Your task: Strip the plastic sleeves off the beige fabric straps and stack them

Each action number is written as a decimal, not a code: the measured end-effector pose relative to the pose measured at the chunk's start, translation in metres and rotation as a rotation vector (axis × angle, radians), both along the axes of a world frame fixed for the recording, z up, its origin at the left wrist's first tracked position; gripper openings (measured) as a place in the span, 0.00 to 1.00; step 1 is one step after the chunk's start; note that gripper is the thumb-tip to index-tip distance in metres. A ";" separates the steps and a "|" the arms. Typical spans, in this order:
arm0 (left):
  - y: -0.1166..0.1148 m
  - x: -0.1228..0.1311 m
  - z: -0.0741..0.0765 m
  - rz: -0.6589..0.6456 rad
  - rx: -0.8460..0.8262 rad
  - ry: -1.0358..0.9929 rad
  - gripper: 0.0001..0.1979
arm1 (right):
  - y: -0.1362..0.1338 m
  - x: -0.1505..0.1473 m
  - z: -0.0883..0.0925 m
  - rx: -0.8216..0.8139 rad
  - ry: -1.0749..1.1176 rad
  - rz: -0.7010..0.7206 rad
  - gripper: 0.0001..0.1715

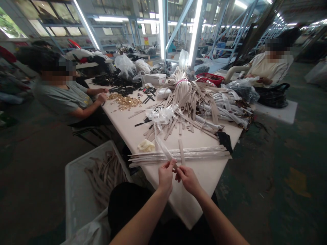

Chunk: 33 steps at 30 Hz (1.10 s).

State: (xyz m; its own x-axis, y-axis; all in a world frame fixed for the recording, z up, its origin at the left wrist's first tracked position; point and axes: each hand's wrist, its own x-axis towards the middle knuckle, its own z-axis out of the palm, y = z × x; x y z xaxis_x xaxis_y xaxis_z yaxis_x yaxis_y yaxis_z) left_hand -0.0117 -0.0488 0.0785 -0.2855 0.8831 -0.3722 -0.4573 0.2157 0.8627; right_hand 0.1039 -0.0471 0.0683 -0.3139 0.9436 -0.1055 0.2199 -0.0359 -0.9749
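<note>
1. Bare-handed at the table (185, 206), a person works a beige strap (175, 165) wrapped in clear film (162, 145). The strap slants up and to the left from the fingers, over the near edge of a flat row (199, 153) of straps.

2. The step in hand appears to be fitting film along a single strap; whether it is going on or coming off cannot be told from this view.

3. The next move seems to call for a steady left pinch on the film while the right fingers guide the strap's near end, keeping it flat so the thin film does not bunch or tear.

4. The left hand (165, 175) has thumb and forefinger closed on the strap, knuckles upward, its other fingers curled.

5. The right hand (188, 178) meets it just beside, fingertips drawn together at the strap's near end, leaving little gap; its lower fingers are partly hidden.

6. Both forearms (219, 216) rise from the bottom of the view and converge above the table's near part, the left slanting rightward, the right leftward.

7. Beyond the row lies a banded bundle (183, 89) of bare straps.
</note>
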 end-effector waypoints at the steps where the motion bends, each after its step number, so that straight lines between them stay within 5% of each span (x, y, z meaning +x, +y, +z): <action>1: -0.001 0.002 -0.002 -0.024 -0.004 -0.022 0.24 | 0.000 -0.001 0.000 0.008 0.003 -0.010 0.23; 13: 0.015 -0.012 0.000 -0.259 0.010 -0.287 0.25 | -0.005 0.001 -0.007 -0.016 0.016 -0.023 0.27; 20: 0.004 0.007 0.006 -0.243 0.051 -0.139 0.26 | -0.005 -0.008 0.009 -0.010 0.060 -0.147 0.26; 26: 0.015 0.000 0.015 -0.101 0.124 -0.135 0.23 | -0.005 -0.004 0.005 -0.044 0.050 -0.053 0.27; 33: -0.002 0.009 0.013 -0.183 0.053 -0.087 0.25 | -0.015 -0.005 0.000 -0.001 0.140 -0.118 0.25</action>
State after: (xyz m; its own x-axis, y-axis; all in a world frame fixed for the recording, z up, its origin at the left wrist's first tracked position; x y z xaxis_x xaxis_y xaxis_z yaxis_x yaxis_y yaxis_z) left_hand -0.0029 -0.0505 0.0917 -0.0874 0.9364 -0.3400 -0.4880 0.2573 0.8341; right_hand 0.0990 -0.0622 0.0682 -0.2128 0.9746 -0.0699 0.0761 -0.0548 -0.9956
